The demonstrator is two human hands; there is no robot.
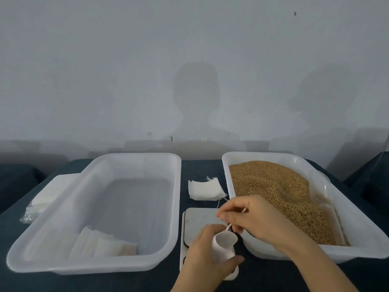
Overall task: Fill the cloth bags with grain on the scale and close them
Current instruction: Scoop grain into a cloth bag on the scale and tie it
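A small white cloth bag (pixel 224 245) stands with its mouth open over the white scale (pixel 199 220), and my left hand (pixel 206 256) grips it round its side. My right hand (pixel 250 218) hovers just above the bag's mouth and pinches a small spoon (pixel 229 226) by its thin handle. To the right stands a white tub (pixel 357 234) heaped with brown grain (pixel 280 192). A short stack of flat empty bags (pixel 205 189) lies behind the scale. Several filled bags (pixel 109 244) lie in the near corner of the left tub (pixel 94 262).
A packet of white bags (pixel 40 202) lies to the left of the left tub. Everything rests on a dark blue cloth surface (pixel 202 167) against a pale wall. Dark cushions show at both far sides.
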